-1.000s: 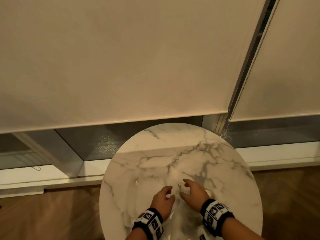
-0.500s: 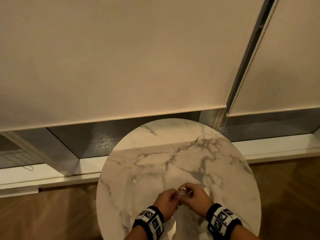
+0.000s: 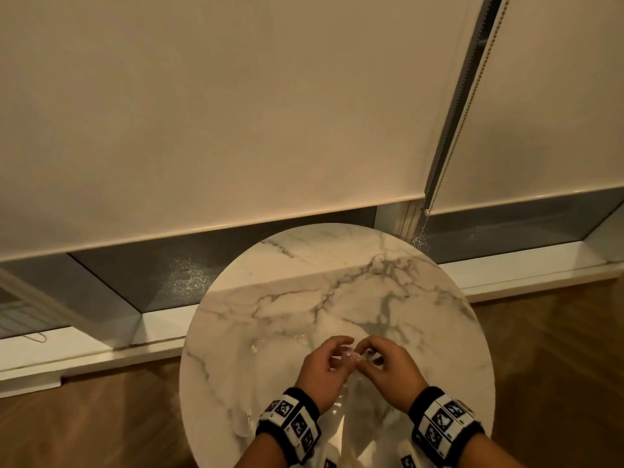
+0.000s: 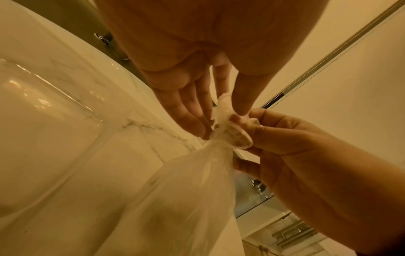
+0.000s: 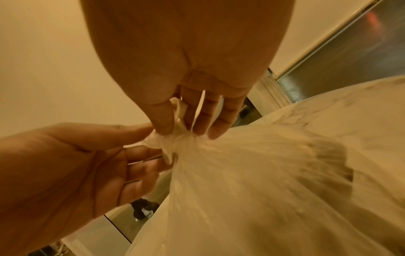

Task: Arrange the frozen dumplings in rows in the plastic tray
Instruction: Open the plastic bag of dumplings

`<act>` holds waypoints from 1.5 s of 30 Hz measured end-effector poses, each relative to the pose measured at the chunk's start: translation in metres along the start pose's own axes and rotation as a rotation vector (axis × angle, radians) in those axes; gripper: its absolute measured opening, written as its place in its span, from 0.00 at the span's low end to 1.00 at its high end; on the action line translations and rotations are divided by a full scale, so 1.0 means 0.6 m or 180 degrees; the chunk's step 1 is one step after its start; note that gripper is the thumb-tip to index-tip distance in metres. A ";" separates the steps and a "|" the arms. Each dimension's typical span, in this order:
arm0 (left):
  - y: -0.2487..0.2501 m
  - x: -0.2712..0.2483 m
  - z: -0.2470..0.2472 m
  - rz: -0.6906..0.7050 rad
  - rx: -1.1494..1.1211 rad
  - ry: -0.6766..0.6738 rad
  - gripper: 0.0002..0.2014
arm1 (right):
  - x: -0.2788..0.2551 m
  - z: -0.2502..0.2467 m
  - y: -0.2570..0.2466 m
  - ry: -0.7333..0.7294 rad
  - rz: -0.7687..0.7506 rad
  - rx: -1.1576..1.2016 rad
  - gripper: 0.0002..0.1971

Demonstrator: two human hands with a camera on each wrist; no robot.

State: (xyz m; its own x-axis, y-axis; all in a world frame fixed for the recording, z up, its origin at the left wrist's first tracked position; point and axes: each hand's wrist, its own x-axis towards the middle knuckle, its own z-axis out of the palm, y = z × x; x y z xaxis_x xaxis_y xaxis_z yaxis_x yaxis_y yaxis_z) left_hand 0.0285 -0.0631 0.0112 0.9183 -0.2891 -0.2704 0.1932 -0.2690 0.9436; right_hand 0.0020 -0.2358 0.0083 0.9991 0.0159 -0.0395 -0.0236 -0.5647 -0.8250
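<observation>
A thin clear plastic bag stands on the round marble table, its top twisted into a knot. My left hand pinches the knot from the left between thumb and fingers. My right hand pinches it from the right. The right wrist view shows both hands on the knot, and dim dark shapes inside the bag are too blurred to tell apart. A clear plastic tray lies just left of the bag; in the head view the tray shows only as faint glints.
The table stands close to a low window sill under drawn roller blinds. A bead chain hangs between the blinds. Wooden floor lies around the table.
A second ago both hands hovered apart over the bag top with fingers loose. They have come together and now pinch the knot. The view has tilted slightly.
</observation>
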 end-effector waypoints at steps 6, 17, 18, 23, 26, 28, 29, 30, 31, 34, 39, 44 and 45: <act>0.006 -0.008 -0.014 -0.0066 0.0195 0.0096 0.09 | -0.007 -0.001 -0.013 -0.0180 -0.0128 0.0094 0.06; -0.004 -0.029 -0.046 -0.0110 0.0519 0.0255 0.12 | -0.021 0.007 -0.018 -0.0584 -0.0063 -0.0211 0.09; -0.005 -0.030 -0.049 -0.0119 0.0554 0.0299 0.13 | -0.022 0.007 -0.019 -0.0604 -0.0018 -0.0229 0.09; -0.002 -0.033 -0.064 -0.0105 0.0701 0.0463 0.15 | -0.027 -0.007 -0.015 -0.0761 0.0244 -0.0146 0.07; 0.004 -0.034 -0.072 -0.0095 0.0762 0.0484 0.16 | -0.034 -0.010 -0.013 -0.0811 0.0197 -0.0196 0.11; 0.010 -0.034 -0.079 -0.0141 0.0731 0.0560 0.17 | -0.035 -0.016 -0.007 -0.0776 0.0193 -0.0265 0.10; 0.013 -0.034 -0.087 -0.0126 0.0742 0.0691 0.17 | -0.036 -0.023 -0.003 -0.0780 0.0196 -0.0369 0.09; 0.015 -0.032 -0.101 -0.0099 0.0724 0.0908 0.18 | -0.038 -0.031 0.004 -0.0781 0.0199 -0.0511 0.09; 0.017 -0.031 -0.119 -0.0101 0.0631 0.1136 0.19 | -0.041 -0.042 0.014 -0.0752 0.0233 -0.0579 0.11; 0.038 -0.037 -0.163 -0.0128 0.0277 0.1164 0.15 | -0.060 -0.075 0.048 -0.0561 0.0343 -0.0433 0.14; 0.062 -0.044 -0.148 0.0210 -0.0141 0.1083 0.11 | -0.067 -0.086 0.052 -0.0262 0.0075 -0.0439 0.06; 0.055 -0.046 -0.099 -0.0017 -0.0658 0.1388 0.07 | -0.054 -0.108 0.033 0.0196 0.0054 0.0104 0.06; 0.049 -0.049 -0.090 -0.0189 -0.0677 0.1306 0.07 | -0.053 -0.110 0.025 0.0240 0.0041 0.0271 0.06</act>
State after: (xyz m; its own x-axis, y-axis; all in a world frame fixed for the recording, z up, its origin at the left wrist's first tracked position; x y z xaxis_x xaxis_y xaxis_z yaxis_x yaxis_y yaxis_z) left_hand 0.0259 -0.0130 0.0574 0.9561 0.1199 -0.2675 0.2766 -0.0674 0.9586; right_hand -0.0280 -0.2991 0.0344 0.9984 -0.0548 -0.0107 -0.0363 -0.4921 -0.8698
